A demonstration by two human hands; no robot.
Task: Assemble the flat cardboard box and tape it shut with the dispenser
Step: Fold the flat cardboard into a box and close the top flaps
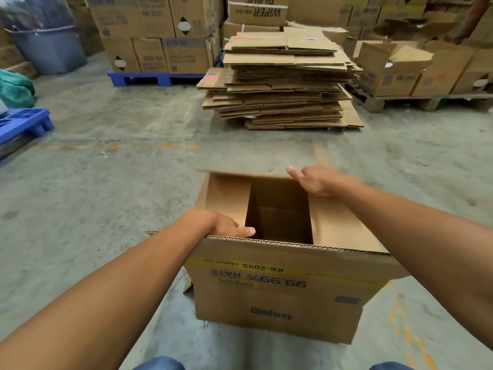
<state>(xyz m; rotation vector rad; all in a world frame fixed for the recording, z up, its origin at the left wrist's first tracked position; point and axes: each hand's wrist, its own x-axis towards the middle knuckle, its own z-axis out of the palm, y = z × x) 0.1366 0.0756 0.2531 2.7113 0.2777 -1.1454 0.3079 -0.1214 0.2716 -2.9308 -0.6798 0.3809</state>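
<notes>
- On the concrete floor [112,198] just ahead of the person stands the cardboard box [277,303], upright with its top open and its print upside down to the head camera
- Two short inner flaps are folded down level over the opening, the left inner flap [226,198] and the right inner flap [338,225], with a dark gap between them showing the inside of the box
- Near long flap [293,265] stands up toward the camera, its corrugated edge showing; the far long flap [240,172] is blurred
- Left hand [221,225] rests on the left inner flap by the near edge, fingers [246,231] stretched out flat and grasping nothing
- Right hand [317,180] reaches across to the far rim, fingers spread and released, touching or just above the far flap; the blur hides which
- Beyond the box, well apart from it, a stack of flattened cartons [282,84] lies on the floor
- Behind that, boxes on a blue pallet [154,77] and a grey bin [50,49] at the far left
</notes>
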